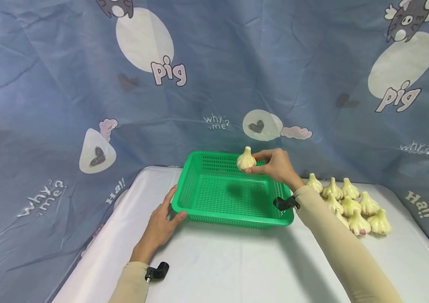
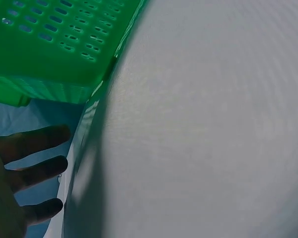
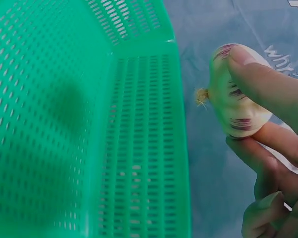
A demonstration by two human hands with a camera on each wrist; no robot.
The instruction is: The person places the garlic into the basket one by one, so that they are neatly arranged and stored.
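Observation:
A garlic bulb (image 1: 246,160), pale with purple streaks, is pinched between the thumb and fingers of my right hand (image 1: 277,165). It is held above the far right part of a green plastic basket (image 1: 218,218), stem up in the head view. The right wrist view shows the bulb's root tuft (image 3: 202,96) pointing toward the basket wall (image 3: 141,144). My left hand (image 1: 160,223) is at the basket's near left corner, thumb by the front rim and fingers along the left side. In the left wrist view its fingers (image 2: 39,141) are extended and spread. No garlic shows inside the basket.
Several more garlic bulbs (image 1: 350,206) stand grouped on the white tabletop (image 1: 214,265) to the right, partly hidden behind my right forearm. A blue patterned cloth (image 1: 206,84) hangs close behind the basket.

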